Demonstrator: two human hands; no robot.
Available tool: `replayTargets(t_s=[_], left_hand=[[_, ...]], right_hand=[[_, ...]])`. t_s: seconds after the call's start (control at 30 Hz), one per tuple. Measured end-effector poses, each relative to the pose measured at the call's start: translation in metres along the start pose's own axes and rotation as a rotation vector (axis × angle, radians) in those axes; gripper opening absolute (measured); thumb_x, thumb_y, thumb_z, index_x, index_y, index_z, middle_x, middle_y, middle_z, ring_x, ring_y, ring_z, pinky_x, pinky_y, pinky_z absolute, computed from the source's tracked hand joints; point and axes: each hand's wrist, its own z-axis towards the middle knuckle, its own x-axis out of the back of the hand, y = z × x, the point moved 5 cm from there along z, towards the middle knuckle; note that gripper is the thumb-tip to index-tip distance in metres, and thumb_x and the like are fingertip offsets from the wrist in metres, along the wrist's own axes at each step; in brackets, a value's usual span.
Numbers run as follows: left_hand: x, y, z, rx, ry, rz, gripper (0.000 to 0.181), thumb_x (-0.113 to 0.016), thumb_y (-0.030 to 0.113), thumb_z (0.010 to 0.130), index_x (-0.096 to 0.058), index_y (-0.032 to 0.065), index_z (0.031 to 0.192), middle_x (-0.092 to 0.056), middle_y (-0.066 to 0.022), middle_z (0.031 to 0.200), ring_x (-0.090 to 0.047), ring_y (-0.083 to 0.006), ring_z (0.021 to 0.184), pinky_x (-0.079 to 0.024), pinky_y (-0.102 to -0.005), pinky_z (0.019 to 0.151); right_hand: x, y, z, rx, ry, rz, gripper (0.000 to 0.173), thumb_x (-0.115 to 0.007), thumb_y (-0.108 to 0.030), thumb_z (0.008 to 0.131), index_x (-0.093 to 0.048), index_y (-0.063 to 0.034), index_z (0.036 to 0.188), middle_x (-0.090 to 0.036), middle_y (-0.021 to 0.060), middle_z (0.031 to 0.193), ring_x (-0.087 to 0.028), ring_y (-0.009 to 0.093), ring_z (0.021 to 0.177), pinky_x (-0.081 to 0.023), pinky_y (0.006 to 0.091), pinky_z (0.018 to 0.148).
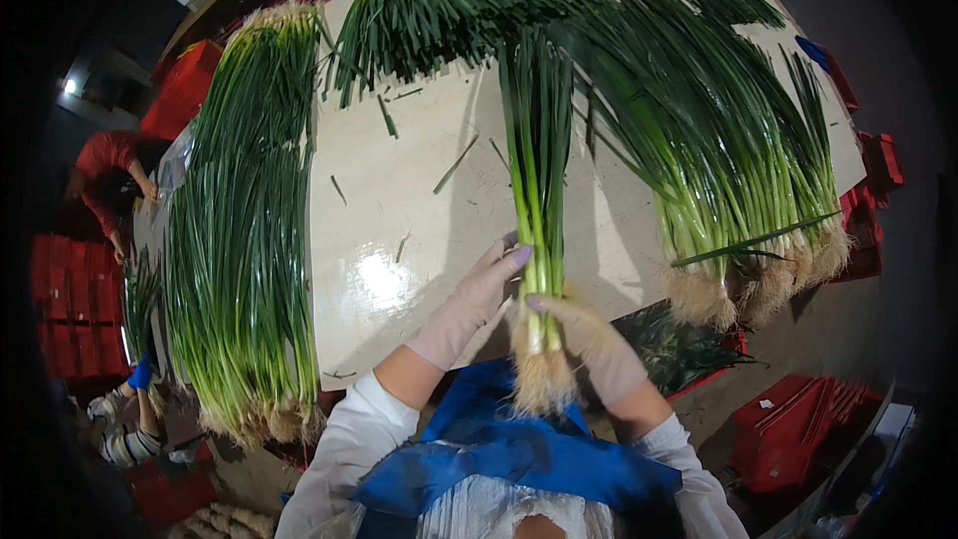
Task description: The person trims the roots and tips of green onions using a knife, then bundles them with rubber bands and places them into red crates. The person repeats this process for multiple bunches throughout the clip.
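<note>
A small bunch of green onions (537, 187) lies in front of me, leaves pointing away and the hairy roots (544, 382) hanging past the table edge over my blue apron (479, 457). My left hand (475, 296), in a pale thin glove, grips the bunch from the left around its lower stalks. From the right, my gloved right hand (595, 340) holds the white stems just above the roots; its outline is slightly blurred. A large heap of green onions (703, 135) lies to the right, one loose leaf across its stems.
Another long pile (243, 187) covers the white table's (389, 239) left side; a cut-leaf heap (449, 7) lies at the back. Leaf scraps (455, 163) dot the top. Red crates (786, 427) stand around. Two people work at left, one wearing a blue glove (140, 373).
</note>
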Motion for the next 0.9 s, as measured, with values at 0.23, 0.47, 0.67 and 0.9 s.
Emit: replayTargets(t_s=[0.23,0.47,0.67,0.9], left_hand=[[0.022,-0.014,-0.058,0.185,0.131,0.03,0.05,-0.059,0.032,0.092,-0.046,-0.0011,0.127,-0.059,-0.0117,0.107,-0.06,-0.0229,0.097,-0.051,-0.0373,0.086],[0.052,0.008,-0.078,0.226,0.09,0.353,0.055,-0.074,0.016,0.08,-0.047,0.0005,0.124,-0.058,-0.0085,0.1,-0.06,-0.0204,0.089,-0.053,-0.0361,0.077],[0.109,0.033,-0.133,0.271,0.037,0.457,0.055,-0.073,0.002,0.072,-0.05,0.002,0.122,-0.059,-0.0061,0.093,-0.058,-0.0155,0.082,-0.049,-0.0281,0.069],[0.147,0.039,-0.22,0.215,-0.014,0.511,0.058,-0.072,-0.002,0.071,-0.049,-0.0011,0.123,-0.061,-0.0086,0.098,-0.06,-0.0155,0.078,-0.051,-0.0284,0.066]], right_hand=[[-0.021,0.092,-0.027,-0.15,-0.075,-0.241,0.042,-0.048,-0.027,0.1,-0.045,0.0001,0.132,-0.059,0.0095,0.117,-0.058,0.017,0.104,-0.046,0.028,0.09],[-0.091,0.096,-0.005,-0.12,-0.105,-0.784,0.061,-0.054,-0.042,0.093,-0.043,0.0029,0.133,-0.056,0.0202,0.123,-0.053,0.027,0.115,-0.04,0.035,0.098],[-0.156,0.12,0.017,-0.116,-0.263,-1.001,0.055,-0.064,-0.044,0.086,-0.056,0.0033,0.114,-0.061,0.0188,0.102,-0.06,0.025,0.087,-0.048,0.0367,0.079],[-0.137,0.176,0.022,-0.345,-0.273,-0.631,0.049,-0.067,-0.039,0.086,-0.056,-0.0052,0.119,-0.058,0.0104,0.102,-0.059,0.023,0.092,-0.052,0.0358,0.077]])
